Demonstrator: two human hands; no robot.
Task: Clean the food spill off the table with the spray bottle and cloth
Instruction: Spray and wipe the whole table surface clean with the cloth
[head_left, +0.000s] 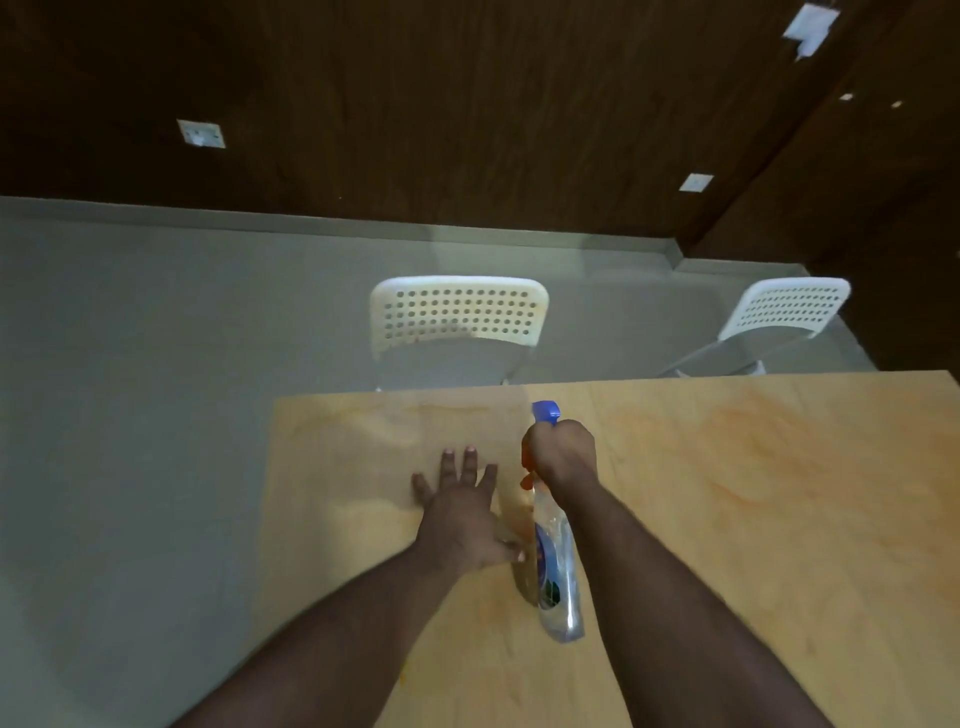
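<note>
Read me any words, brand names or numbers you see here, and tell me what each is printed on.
No text can be read.
The spray bottle, gripped by the right hand, has a blue label, too blurred to read.
The table, chairs and wall plates show no lettering.

Spray bottle (556, 571): clear body with blue label, blue nozzle pointing away, held above the table (727, 519) by its neck. Spill (737, 457): faint orange smears across the tabletop's right part. Cloth not discernible.
</note>
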